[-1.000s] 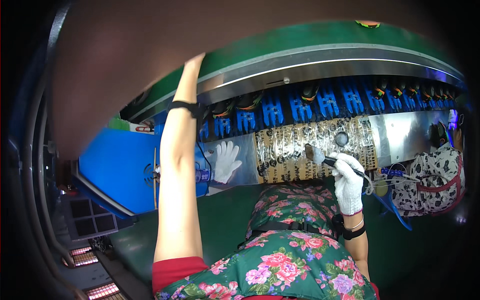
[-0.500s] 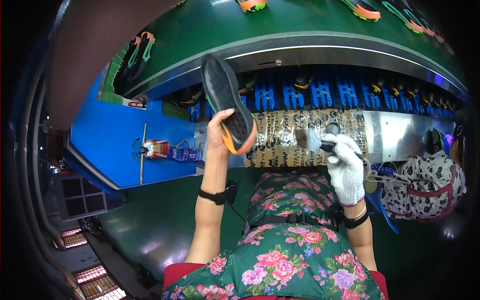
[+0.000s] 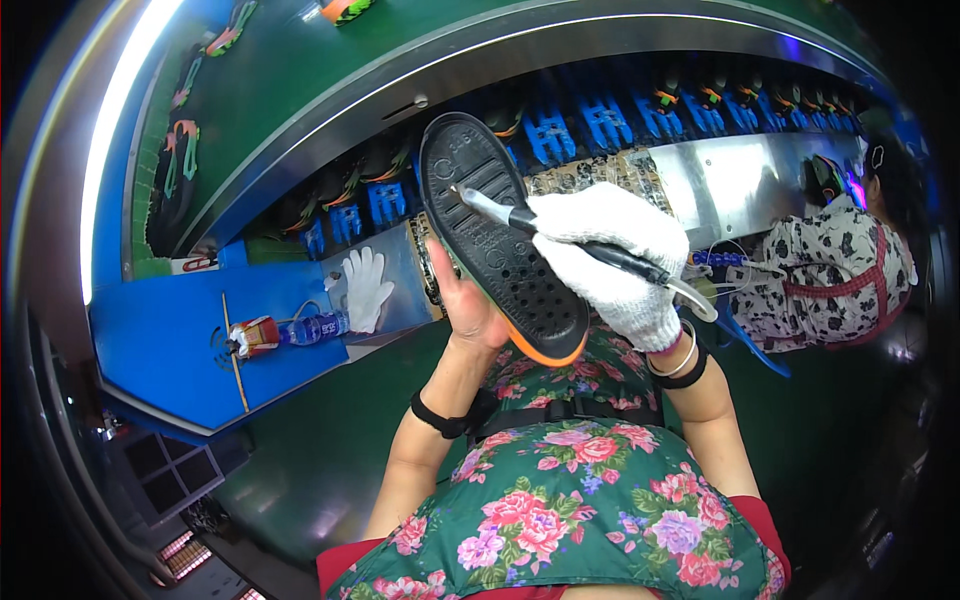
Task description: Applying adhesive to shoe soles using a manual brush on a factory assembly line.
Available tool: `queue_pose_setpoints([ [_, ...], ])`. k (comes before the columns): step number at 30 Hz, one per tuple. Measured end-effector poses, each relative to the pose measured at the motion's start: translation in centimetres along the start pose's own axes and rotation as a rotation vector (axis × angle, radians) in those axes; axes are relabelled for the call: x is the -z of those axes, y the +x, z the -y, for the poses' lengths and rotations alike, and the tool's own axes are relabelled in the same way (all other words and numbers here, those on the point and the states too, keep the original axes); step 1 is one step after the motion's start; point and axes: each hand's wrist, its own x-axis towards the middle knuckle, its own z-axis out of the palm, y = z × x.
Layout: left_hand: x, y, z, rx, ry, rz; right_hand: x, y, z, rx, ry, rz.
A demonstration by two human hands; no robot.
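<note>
Bottle (image 3: 318, 328), contents unclear, sits left of shoe (image 3: 503, 256).

matt ridged sole (image 3: 490, 255); knitted cloth glove (image 3: 612, 222); glossy metal ledge (image 3: 730, 180)

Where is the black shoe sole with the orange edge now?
In the head view, the sole is near the centre, in the bare left hand, under the black-handled brush in the white-gloved right hand.

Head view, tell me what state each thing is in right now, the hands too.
Sole: tilted, holed face showing
Brush: gripped, tip at the sole
Left hand: bare, holding the sole
Right hand: gloved, closed around the brush
Spare glove: unworn, lying loose
Light strip: lit
Apron: worn
</note>
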Motion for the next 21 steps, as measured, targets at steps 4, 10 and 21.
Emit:
queue_pose_setpoints([
  [4, -1.4, 0.9, 1.8, -0.042, 0.052, 0.07, 0.6, 1.5, -1.5, 0.188, -0.168, 0.007],
  [10, -1.7, 1.5, 3.1, 0.005, 0.607, -0.104, 0.7, 0.1, -1.3, 0.293, -0.344, 0.048],
  [21, -0.7, 3.5, 2.2, -0.065, 0.331, -0.065, 1.1, -0.5, -2.2, 0.294, -0.186, 0.062],
])
